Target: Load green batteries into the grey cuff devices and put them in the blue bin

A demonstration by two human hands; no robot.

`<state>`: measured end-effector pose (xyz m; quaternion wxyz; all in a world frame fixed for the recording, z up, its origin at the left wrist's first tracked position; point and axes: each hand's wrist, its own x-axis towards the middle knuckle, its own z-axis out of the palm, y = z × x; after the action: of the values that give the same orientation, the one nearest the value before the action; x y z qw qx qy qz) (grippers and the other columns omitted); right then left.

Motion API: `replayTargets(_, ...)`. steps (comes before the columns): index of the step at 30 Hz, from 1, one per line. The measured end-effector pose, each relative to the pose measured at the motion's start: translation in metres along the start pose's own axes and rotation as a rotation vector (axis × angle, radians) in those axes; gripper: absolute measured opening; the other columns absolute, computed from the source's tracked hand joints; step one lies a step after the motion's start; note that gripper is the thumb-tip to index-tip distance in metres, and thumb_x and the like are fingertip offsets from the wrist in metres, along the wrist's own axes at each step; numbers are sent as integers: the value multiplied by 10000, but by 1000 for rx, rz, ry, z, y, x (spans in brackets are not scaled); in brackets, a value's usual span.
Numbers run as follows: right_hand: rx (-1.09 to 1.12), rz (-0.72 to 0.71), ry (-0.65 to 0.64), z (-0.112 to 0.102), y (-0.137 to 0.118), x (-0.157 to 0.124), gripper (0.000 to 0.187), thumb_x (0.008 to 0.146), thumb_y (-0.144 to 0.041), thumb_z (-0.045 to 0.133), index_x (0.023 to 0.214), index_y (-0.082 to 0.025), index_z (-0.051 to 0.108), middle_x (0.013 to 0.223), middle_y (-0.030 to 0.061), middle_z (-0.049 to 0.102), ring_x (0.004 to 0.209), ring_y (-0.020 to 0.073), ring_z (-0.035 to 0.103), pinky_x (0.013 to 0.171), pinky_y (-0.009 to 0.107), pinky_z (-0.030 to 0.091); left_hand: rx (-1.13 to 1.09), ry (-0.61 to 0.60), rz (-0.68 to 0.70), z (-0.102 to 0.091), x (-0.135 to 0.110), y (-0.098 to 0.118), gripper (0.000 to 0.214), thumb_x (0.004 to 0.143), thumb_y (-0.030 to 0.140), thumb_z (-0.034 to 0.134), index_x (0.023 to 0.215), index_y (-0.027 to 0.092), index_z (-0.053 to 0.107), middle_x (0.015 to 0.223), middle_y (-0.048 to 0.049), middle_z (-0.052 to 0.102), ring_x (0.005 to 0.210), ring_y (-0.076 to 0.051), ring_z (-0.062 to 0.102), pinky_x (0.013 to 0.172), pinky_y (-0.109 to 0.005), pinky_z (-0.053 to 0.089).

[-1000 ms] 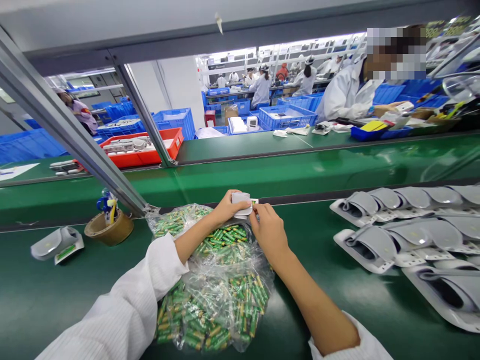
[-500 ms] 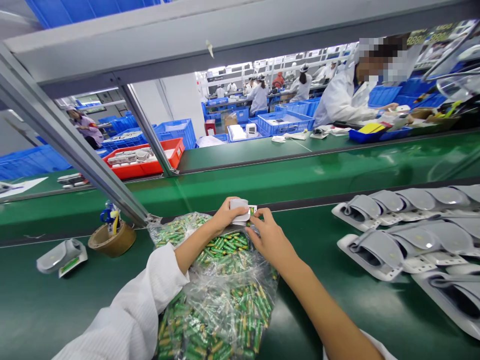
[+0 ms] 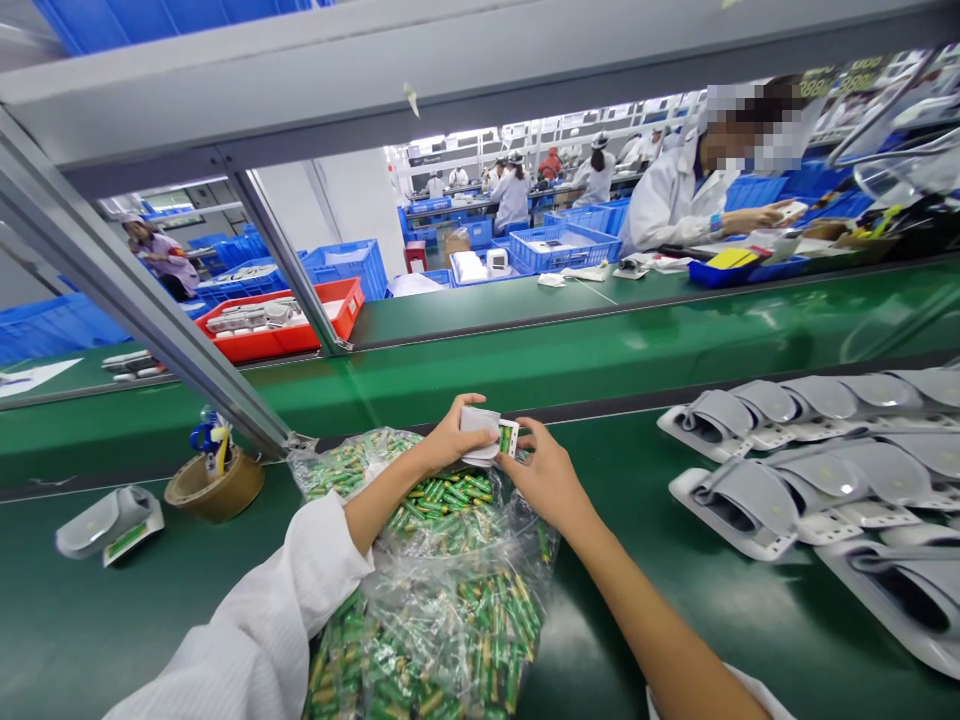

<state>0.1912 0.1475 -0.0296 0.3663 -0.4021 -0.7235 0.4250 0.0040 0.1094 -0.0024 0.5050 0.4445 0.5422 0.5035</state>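
Note:
A wrist blood pressure monitor [image 3: 508,437] with a grey cuff is held above an open plastic bag. Green batteries lie in its open battery compartment, which faces me. My left hand [image 3: 459,436] is closed around the cuff side, thumb on top. At the other end, my right hand [image 3: 545,470] pinches the white casing between thumb and fingers. Whether a loose battery is also in those fingers is hidden. Below both hands, the clear bag [image 3: 420,590] is full of green and gold batteries [image 3: 450,495].
Rows of cuffed monitors [image 3: 750,500] lie on the right of the green bench. At left are another monitor [image 3: 109,525] and a brown tape roll [image 3: 215,490] holding tools. A metal frame post [image 3: 172,290] rises at left. Across the bench, a co-worker [image 3: 667,205] handles a white device.
The monitor has turned so its battery compartment shows more fully. My right fingers have moved from over the compartment to the casing's end. The view has shifted slightly.

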Motion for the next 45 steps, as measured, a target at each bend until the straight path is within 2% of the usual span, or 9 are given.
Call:
replayTargets(5,161,49,-5,-3,-5,1,396,795,-393,678,1104,-146,677,1015,96,749,550,124,517,554,288,428,146,-49,167,-1,-2,-1,952,584,463,994,1334,239,453,1173,-56,601,990,-198,646,891,-325,519)
replayTargets(11,-41,-397,220,-19,-7,2,201,928,-240,560,1061,-195,704,950,48,625,634,134,491,618,290,443,151,-157,153,3,-7,0,1162,605,296,988,1547,275,307,1264,-91,637,1181,-265,651,1058,-426,504)
replayTargets(15,-128,-464,245,-18,-2,1,250,962,-186,550,1162,-226,695,1104,77,616,698,143,518,636,292,458,-43,-201,72,3,-10,3,1268,592,272,1011,1615,298,262,1280,-105,665,1203,-274,659,1101,-458,487)
replayTargets(19,-92,-438,254,-18,-2,0,236,977,-223,579,1166,-240,718,1078,61,586,636,113,452,625,293,451,-212,-202,58,0,-10,4,1276,551,210,1035,1611,334,335,1266,-99,678,1212,-293,666,1150,-517,438)
replayTargets(23,125,-372,24,-28,-9,3,332,911,-333,729,1239,-284,747,1140,51,577,586,61,379,601,287,444,-348,-247,53,-4,-9,4,1164,530,155,1027,1538,323,470,1250,-105,713,1205,-317,688,1174,-563,400)
replayTargets(30,733,102,-149,-27,-22,3,603,802,-634,818,1273,-279,690,1098,17,584,512,2,268,431,215,195,-485,-393,51,-12,-17,11,854,520,180,993,1310,159,668,1176,-156,766,1197,-370,710,1146,-508,463)
replayTargets(35,787,126,-238,-25,-19,4,634,765,-634,860,1256,-263,707,1035,-5,591,506,-10,221,425,206,163,-516,-350,52,-13,-16,14,741,641,202,955,1327,153,679,1241,-151,754,1099,-280,746,1012,-360,558)
replayTargets(39,631,30,-94,-21,-9,4,702,847,-717,733,1351,-230,693,941,10,565,553,47,284,441,221,267,-500,-291,5,-10,-10,10,507,896,363,796,1352,179,673,1235,-162,762,1048,-262,760,1026,-433,573)
replayTargets(45,297,-271,-78,-9,3,2,739,895,-632,711,1526,-274,569,1425,123,570,660,100,486,615,285,507,-444,-416,-110,-11,-1,-4,522,957,527,639,1245,101,724,1163,-227,764,1107,-333,750,1022,-491,585)
